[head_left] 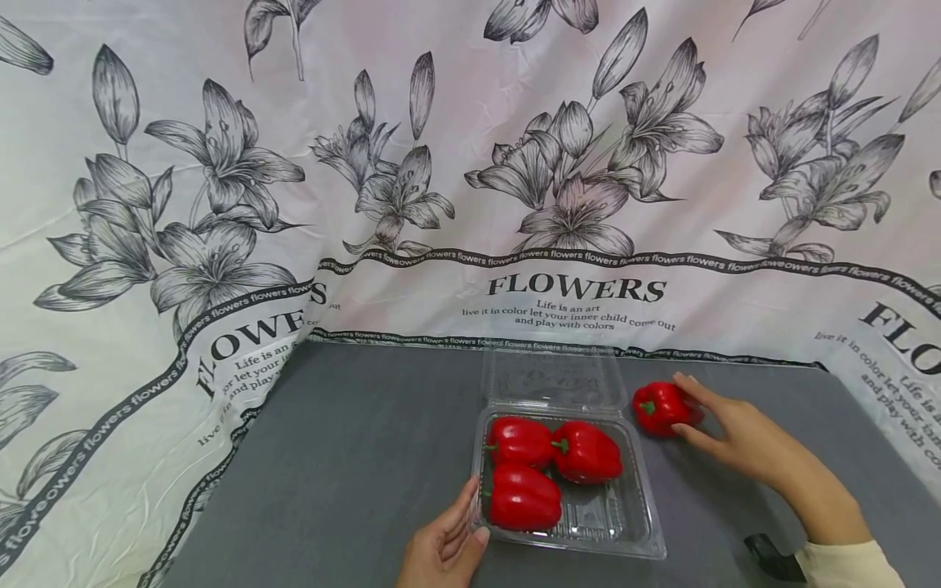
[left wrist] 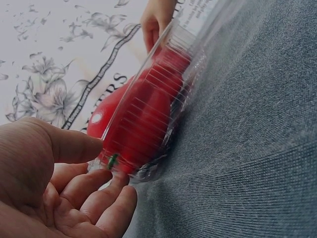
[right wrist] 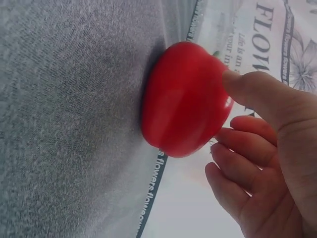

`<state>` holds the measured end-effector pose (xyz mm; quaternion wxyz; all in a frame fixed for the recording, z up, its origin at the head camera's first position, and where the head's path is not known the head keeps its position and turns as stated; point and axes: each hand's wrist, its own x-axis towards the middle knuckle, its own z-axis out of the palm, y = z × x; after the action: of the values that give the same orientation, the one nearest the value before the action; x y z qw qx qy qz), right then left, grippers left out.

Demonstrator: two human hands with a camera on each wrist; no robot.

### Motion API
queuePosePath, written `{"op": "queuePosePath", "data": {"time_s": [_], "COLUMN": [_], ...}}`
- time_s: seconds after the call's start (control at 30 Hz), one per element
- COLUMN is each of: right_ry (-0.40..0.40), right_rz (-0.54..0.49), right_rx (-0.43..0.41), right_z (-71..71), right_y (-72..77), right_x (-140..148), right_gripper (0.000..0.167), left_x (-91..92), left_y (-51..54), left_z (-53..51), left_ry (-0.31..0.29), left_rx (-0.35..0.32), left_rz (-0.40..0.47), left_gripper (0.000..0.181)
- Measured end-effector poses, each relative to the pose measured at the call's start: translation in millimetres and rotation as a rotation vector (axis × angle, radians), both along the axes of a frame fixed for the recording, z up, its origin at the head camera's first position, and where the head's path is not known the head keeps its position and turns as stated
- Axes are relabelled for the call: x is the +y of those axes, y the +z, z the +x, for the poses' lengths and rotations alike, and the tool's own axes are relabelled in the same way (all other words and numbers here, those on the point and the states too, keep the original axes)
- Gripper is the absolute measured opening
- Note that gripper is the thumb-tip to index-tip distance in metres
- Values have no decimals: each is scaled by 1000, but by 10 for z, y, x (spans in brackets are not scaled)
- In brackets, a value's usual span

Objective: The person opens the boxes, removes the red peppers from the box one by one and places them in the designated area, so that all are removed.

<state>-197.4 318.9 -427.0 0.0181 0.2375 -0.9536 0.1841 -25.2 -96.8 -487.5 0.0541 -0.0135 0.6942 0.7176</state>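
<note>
A clear plastic clamshell container (head_left: 638, 502) stands on the grey cloth with its lid (head_left: 555, 380) folded back. Inside lie three red bell peppers: one at the back left (head_left: 520, 441), one at the back right (head_left: 588, 452), one at the front left (head_left: 525, 498). At the container's front left corner, my left hand (head_left: 444, 543) holds the wall, thumb on one side and fingers on the other. To the right of the container, my right hand (head_left: 742, 441) grips another red bell pepper (right wrist: 185, 101) resting on the cloth, its green stem pointing away from the palm.
Grey cloth (head_left: 353, 457) covers the table. A white curtain (head_left: 412, 204) printed with flowers and lettering hangs behind and at both sides. Near the right sleeve (head_left: 845, 565) is a black strap-like object (head_left: 772, 559). The upright lid stands at the container's far side.
</note>
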Motion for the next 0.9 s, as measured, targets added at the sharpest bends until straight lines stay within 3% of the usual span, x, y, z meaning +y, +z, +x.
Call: {"op": "queuePosePath", "data": {"time_s": [0.4, 0.9], "right_ry": [-3, 13], "right_rz": [15, -21], "right_rx": [10, 15], "right_z": [204, 509], "right_y": [148, 354], "right_x": [-76, -347], "right_gripper": [81, 86], "left_x": [-6, -23], "left_y": [1, 6], "left_z": [6, 8], "left_ry": [-15, -22], "left_rx": [35, 29], "left_rz": [-52, -60], "left_gripper": [61, 61]}}
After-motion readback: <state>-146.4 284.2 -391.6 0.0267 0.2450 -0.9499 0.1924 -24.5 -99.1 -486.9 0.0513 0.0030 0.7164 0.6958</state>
